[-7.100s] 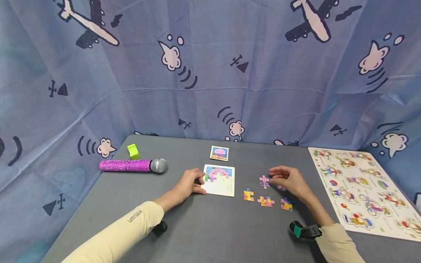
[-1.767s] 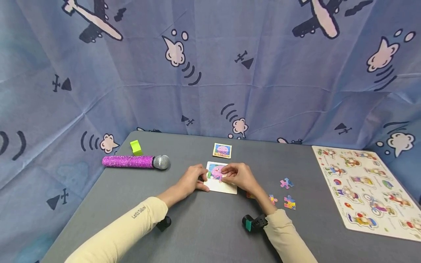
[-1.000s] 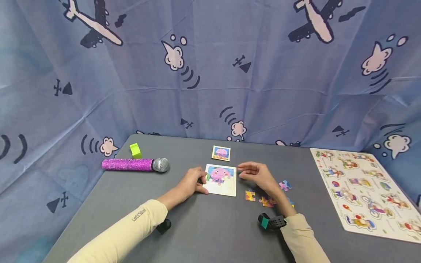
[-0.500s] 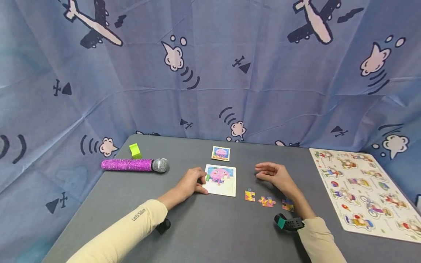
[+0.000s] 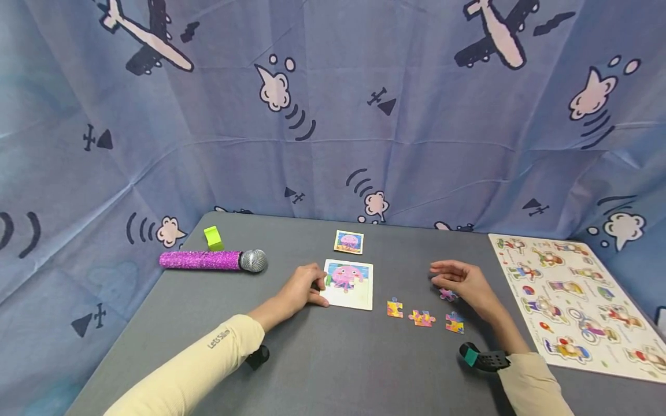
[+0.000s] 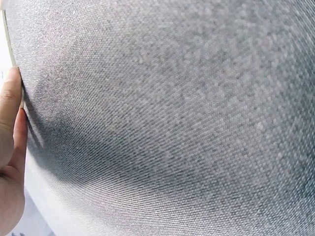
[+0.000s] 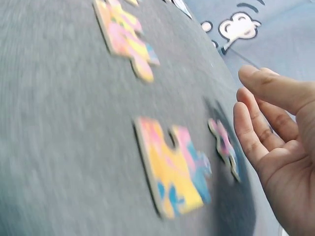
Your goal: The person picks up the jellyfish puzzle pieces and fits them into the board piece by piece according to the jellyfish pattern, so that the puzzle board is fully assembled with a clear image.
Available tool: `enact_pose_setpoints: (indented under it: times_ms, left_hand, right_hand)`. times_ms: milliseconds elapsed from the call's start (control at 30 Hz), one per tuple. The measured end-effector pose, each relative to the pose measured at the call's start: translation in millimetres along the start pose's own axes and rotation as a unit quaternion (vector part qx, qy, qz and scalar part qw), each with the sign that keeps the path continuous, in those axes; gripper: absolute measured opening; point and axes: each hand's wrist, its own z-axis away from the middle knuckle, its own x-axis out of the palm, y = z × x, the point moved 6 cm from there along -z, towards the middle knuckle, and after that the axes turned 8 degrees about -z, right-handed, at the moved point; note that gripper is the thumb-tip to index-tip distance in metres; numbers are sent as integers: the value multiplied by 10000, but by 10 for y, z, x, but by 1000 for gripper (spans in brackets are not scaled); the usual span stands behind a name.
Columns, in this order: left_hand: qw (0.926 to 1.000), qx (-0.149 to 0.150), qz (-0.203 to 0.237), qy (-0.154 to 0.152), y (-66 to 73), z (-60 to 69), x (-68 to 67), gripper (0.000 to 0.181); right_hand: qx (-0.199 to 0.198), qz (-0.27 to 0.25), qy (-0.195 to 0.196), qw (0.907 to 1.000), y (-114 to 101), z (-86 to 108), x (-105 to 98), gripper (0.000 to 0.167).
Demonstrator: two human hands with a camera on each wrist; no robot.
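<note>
Puzzle board (image 5: 360,296) between the hands (image 5: 298,290) (image 5: 466,288)

Yellow, pink and blue puzzle pieces (image 5: 422,318), white tray (image 5: 355,301) (pink creature (image 5: 344,275) on blue), sparkly magenta microphone handle (image 5: 200,260)

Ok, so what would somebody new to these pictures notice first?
Probably the blue curtain printed with airplanes, filling the background behind the gray table. Next, likely the glittery magenta microphone lying on the table's left side. Then the partly filled puzzle board with its pink creature, near the middle, its left edge held by the left grip, loose pieces to its right.
</note>
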Motion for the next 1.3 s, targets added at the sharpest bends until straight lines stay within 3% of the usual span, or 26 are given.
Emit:
enact_pose_setpoints:
  times_ms: [267, 533, 767, 1300]
  left_hand:
    - [9999, 89, 50, 84, 30, -15, -12, 33]
    - [9999, 36, 121, 95, 1, -19, 3, 32]
    - [9999, -40, 137, 52, 2, -3, 0, 31]
    - [9998, 47, 119, 152, 6, 7, -7, 32]
  right_hand:
    - [-335, 142, -243, 9990, -2, 126, -226, 37]
    - [294, 724, -473, 9958, 93, 228, -400, 41]
    - [546, 877, -541, 9932, 122, 230, -421, 43]
    - [224, 1089, -851, 9901, 103, 189, -389, 40]
